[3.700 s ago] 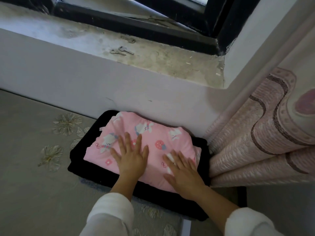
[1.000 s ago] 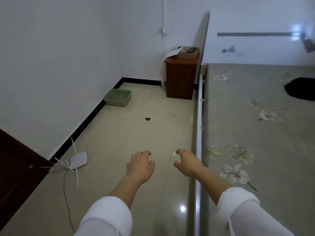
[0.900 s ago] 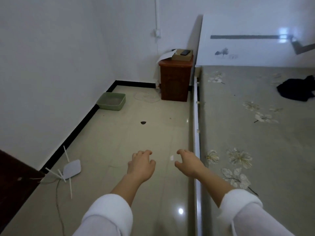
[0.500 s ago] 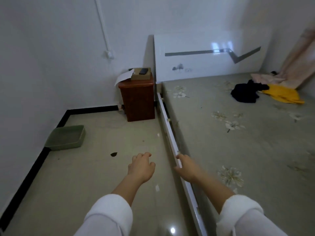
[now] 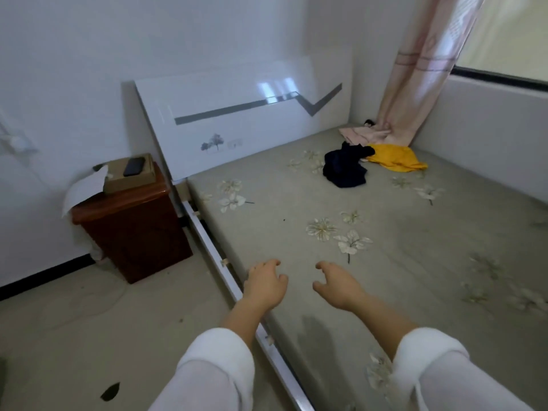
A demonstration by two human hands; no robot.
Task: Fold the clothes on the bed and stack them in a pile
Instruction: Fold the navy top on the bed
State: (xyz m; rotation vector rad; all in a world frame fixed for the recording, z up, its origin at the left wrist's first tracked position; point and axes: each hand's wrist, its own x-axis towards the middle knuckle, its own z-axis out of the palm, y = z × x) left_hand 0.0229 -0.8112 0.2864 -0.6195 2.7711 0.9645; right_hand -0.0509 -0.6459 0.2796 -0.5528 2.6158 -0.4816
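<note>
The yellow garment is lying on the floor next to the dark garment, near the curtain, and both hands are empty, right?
Not quite. The yellow garment is on the bed, not the floor. The head view shows it there, next to the dark garment, near the curtain. The left hand and right hand are both empty.
</note>
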